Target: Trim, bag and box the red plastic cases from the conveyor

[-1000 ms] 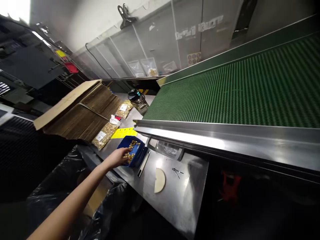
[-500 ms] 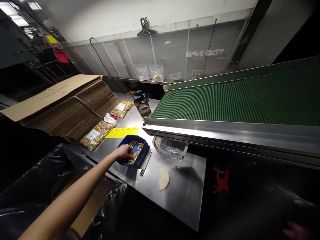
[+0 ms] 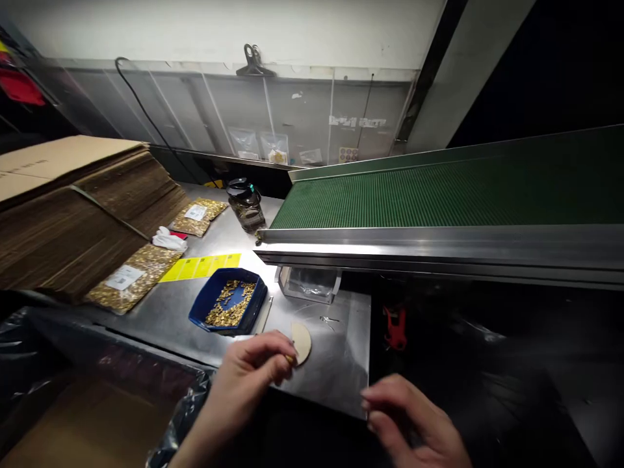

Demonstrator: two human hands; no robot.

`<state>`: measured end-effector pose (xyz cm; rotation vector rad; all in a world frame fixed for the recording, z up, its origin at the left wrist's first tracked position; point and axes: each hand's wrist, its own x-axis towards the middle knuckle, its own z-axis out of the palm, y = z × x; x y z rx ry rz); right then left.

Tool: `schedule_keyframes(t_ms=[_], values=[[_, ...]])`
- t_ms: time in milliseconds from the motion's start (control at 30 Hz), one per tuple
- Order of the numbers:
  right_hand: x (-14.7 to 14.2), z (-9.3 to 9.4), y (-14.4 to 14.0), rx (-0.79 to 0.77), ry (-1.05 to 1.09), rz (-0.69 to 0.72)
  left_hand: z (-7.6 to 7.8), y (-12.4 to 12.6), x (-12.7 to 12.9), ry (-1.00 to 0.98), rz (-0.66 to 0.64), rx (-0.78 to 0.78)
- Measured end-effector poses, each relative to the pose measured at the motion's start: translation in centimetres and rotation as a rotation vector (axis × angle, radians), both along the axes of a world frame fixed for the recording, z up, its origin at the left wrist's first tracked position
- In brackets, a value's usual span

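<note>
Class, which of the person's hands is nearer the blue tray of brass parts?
Left. The left hand is just in front of the blue tray; the right hand is farther off, beyond the table edge.

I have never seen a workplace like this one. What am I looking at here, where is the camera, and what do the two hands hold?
The camera sits on a person's head and looks down at their own two bare hands. In front is a steel table. On it stand a blue tray of small golden parts, two clear bags of similar parts, a yellow strip and a dark jar. Flat cardboard is stacked at the left. The long green surface is a conveyor belt. The left hand pinches one small golden piece beside a pale half-round disc. The right hand seems to hold nothing.
</note>
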<state>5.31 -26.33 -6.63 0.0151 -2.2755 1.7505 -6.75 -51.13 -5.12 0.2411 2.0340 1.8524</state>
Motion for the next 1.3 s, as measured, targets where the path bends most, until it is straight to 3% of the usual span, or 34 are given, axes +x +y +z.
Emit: schedule_keyframes(t_ms=[100,200,333,467,633,800,867,1133,1300], values=[[-2.6,2.6,-1.4,-0.009,0.172,0.307,1.1,3.8,3.6,-0.133,-0.091,0.249],[-3.2,3.4,-1.0,-0.007,0.108,0.373,1.5,5.4,4.8,-0.209,-0.096,0.281],[-2.4,2.9,0.0,0.043,0.092,0.312,1.2,6.2,5.1,-0.278,-0.098,0.231],[-1.5,2.6,0.7,0.097,0.142,0.168,0.2,7.8,5.5,-0.405,-0.103,0.348],[0.2,2.2,1.9,-0.121,-0.039,-0.056,-0.3,9.6,5.7,-0.422,-0.061,0.447],[1.3,1.5,2.6,-0.382,-0.296,-0.044,0.0,10.3,6.0,-0.354,-0.045,0.395],[1.3,1.4,2.7,-0.409,-0.306,-0.066,0.2,10.6,6.1,-0.322,-0.028,0.362],[0.8,1.3,2.8,-0.253,-0.110,-0.104,0.6,11.9,6.3,-0.262,-0.069,0.260],[0.9,1.1,3.1,0.032,0.111,-0.117,-0.1,12.5,6.4,-0.431,-0.100,0.278]])
